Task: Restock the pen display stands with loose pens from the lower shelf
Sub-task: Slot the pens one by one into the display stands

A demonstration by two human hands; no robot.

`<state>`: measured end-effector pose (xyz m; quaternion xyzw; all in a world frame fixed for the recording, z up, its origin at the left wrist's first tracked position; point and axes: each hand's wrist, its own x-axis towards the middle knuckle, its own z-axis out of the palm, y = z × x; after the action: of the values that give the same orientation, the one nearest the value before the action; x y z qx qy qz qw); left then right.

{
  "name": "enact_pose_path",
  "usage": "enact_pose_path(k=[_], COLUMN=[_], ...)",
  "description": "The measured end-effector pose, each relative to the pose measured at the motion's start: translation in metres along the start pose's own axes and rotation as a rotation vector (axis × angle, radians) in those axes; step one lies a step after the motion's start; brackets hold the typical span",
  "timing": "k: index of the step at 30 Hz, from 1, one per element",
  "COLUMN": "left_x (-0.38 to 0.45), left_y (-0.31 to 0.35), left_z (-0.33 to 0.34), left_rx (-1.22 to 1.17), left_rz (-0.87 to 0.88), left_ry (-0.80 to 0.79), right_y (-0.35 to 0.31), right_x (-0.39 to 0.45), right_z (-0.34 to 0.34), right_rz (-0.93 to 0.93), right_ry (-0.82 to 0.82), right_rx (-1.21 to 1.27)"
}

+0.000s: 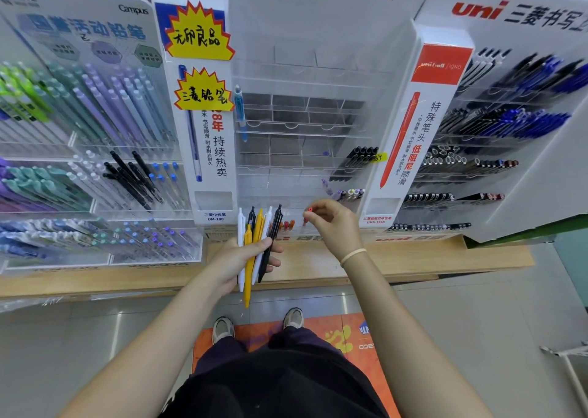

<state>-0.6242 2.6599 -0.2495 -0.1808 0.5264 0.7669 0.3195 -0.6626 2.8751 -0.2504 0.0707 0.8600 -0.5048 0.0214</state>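
While the wooden shelf is running across the whole view at waist height, three display stands are sitting along it. The middle one, a clear acrylic stand under a white header, is showing mostly bare compartments, with a cluster of black pens in a slot on its right side and a few pale-capped pens in the row below. The left-hand stand is holding rows of green, lilac, pale blue and black pens. The right-hand stand is carrying tiers of black and blue pens beside a tall panel with a red pen pictured on it. Two yellow starburst signs are sticking to the white side panel between the left and middle stands.

Below the shelf, an orange floor mat is lying under the person's shoes.

The left hand is gripping a bundle of pens, white, yellow and black, with fingers curled round the barrels; the bundle is standing roughly upright in front of the middle stand's lowest row. The right hand is pinching a red-tipped pen between fingertips, holding it at that lowest row, near a few orange and red pen tips sitting in the slots there.
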Motion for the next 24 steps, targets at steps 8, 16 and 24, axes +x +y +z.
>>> enact_pose_path(k=[8,16,24], left_x=[0.003,0.004,0.007], left_y=[-0.003,-0.003,-0.001], left_z=[-0.002,-0.004,-0.004], left_rx=[-0.007,-0.017,-0.017], left_rz=[0.003,0.005,0.001], left_ry=[0.000,-0.002,0.004], right_y=[0.008,0.009,0.001], right_x=[0.002,0.003,0.000], right_z=[0.008,0.009,-0.006], right_rz=[0.070,0.079,-0.106], right_ry=[-0.082,-0.102,-0.100], right_rx=[-0.025,-0.096,-0.190])
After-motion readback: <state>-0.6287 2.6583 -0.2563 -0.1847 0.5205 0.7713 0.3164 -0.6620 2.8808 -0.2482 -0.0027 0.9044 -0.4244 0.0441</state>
